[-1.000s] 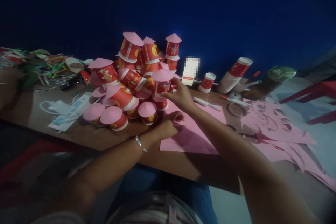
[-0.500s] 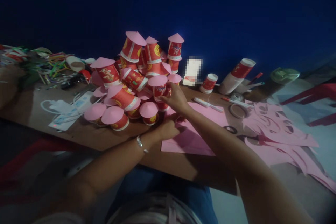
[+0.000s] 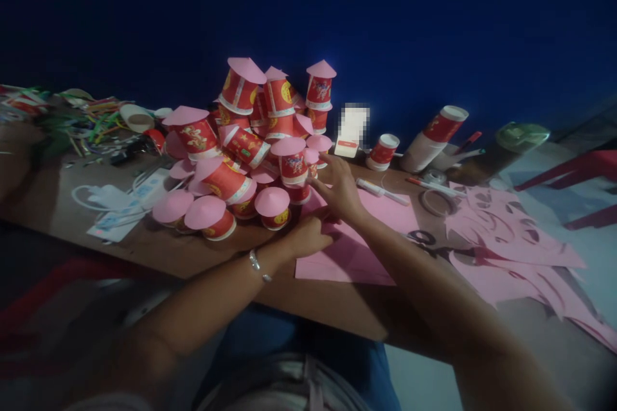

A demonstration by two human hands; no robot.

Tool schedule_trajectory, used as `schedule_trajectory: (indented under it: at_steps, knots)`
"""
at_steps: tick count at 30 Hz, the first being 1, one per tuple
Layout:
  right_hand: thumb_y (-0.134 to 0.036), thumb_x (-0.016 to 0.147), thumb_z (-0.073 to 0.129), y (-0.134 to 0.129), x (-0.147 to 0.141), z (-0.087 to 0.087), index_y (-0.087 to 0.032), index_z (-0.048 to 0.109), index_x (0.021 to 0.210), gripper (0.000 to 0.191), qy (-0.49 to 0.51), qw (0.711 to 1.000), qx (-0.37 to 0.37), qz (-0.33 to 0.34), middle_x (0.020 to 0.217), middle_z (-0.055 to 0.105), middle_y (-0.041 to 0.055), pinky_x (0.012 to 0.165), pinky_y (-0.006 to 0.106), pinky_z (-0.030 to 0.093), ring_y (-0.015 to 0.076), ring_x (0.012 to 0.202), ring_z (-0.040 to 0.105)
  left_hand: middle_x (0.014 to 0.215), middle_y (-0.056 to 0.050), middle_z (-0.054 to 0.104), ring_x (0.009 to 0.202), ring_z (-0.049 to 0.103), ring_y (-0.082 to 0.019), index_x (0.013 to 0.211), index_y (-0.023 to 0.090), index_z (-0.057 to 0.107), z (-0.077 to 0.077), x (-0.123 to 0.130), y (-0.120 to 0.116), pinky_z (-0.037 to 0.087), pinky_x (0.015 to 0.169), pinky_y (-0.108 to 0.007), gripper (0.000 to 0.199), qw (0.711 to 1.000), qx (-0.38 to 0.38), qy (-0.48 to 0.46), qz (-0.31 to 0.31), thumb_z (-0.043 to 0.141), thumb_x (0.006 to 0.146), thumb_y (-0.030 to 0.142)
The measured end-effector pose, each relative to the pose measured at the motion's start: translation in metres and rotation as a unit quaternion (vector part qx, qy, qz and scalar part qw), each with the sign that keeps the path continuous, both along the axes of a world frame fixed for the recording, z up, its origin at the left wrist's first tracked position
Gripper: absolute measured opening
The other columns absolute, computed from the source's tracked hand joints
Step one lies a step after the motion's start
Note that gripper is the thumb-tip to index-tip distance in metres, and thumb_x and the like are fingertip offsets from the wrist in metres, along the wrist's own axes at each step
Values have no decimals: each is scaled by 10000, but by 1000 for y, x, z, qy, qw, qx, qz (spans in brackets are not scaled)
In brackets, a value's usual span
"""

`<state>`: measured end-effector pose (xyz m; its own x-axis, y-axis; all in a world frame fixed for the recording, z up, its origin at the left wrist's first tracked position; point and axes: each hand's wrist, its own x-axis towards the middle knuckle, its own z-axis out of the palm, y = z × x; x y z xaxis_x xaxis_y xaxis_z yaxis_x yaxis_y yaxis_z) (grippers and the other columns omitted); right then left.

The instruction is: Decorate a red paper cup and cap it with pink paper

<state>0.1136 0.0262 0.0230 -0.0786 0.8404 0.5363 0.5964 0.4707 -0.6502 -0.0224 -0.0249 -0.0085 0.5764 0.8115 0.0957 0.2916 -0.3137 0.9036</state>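
My right hand (image 3: 340, 189) is beside the front of a stack of red paper cups with pink cone roofs. Its thumb and fingers are apart, close to a red patterned cup (image 3: 293, 170) that sits upright on another cup. Lower down, my left hand (image 3: 308, 237), with a silver bracelet at the wrist, rests at the left part of a pink paper sheet (image 3: 357, 263). Its fingers look curled, and their tips are partly hidden near my right hand, so I cannot make out what is in them.
A white power strip (image 3: 128, 205) lies left of the stack. Behind the sheet are a lit phone (image 3: 351, 131) and a red cup (image 3: 383, 152). A marker (image 3: 380, 191), a tape roll (image 3: 438, 202), scissors (image 3: 424, 237) and pink paper scraps (image 3: 506, 237) lie rightward.
My right hand has let go of the red cup with the pink cone roof and drawn back slightly to the right. The cup stays on the stack. My left hand has hardly moved.
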Motion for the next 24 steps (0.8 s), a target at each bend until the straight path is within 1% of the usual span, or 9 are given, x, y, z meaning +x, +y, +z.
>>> schedule_trajectory:
  at_steps: [4,7,10,13,15,17,20,22,24]
  knots:
    - [-423,915,665,-23,41,-20,-223,665,1247,388,-29,999,-20,-21,1224,666,133,1014,523,531,326,1186,607,1142,-95,716,1089,685,-238,1087,185,613,-3,1,-1,537,1012,-419,298,1000,9,-22,2,714,808,212]
    - [-330,931,606,-41,76,-33,-231,702,1175,280,-101,994,-13,-30,1216,682,133,1001,525,536,327,1177,617,1124,-81,721,1047,690,-215,1092,194,617,-3,1,-1,548,989,-405,304,999,22,-22,12,733,817,248]
    - [-249,940,553,-51,112,-39,-203,704,1204,308,-217,974,-3,-67,1235,683,163,960,543,535,348,1129,617,1093,-76,717,1022,691,-196,1070,188,614,-3,1,-1,555,972,-385,283,999,24,-23,1,733,820,245]
    - [-236,931,565,-51,140,-41,-155,683,1268,366,-291,948,-3,-130,1293,668,193,997,555,498,383,1162,586,1143,-86,694,1073,682,-206,1093,187,611,1,-1,-2,545,995,-388,298,999,40,1,-12,725,821,226]
    - [-262,949,555,-46,150,-43,-123,656,1313,402,-306,939,-6,-159,1333,656,201,1036,543,471,389,1210,559,1159,-91,671,1076,672,-214,1084,184,626,9,-2,-3,546,985,-391,274,996,67,51,-35,714,829,233]
    - [-274,967,532,-41,153,-44,-100,621,1355,435,-315,932,-20,-180,1371,646,200,1057,522,449,380,1259,534,1134,-89,662,1028,670,-218,1062,176,637,20,0,-3,557,955,-395,252,986,89,120,-76,712,838,260]
    - [-241,972,504,-39,151,-46,-103,585,1394,452,-342,919,-58,-186,1357,664,195,1019,465,445,345,1257,543,1099,-78,678,1032,656,-227,1072,179,643,34,11,-1,549,961,-398,220,964,137,196,-114,678,871,263]
    - [-218,968,496,-41,149,-46,-112,613,1360,422,-356,914,-74,-182,1277,705,190,972,423,448,323,1185,578,1138,-80,681,1051,658,-217,1092,182,644,34,22,2,550,970,-378,201,959,168,205,-101,639,901,246]
    - [-211,975,481,-44,148,-46,-116,649,1308,385,-359,912,-77,-183,1197,733,180,939,399,448,307,1107,602,1169,-97,680,1161,630,-244,1097,170,644,26,33,3,528,1036,-402,200,950,220,209,-69,634,906,226]
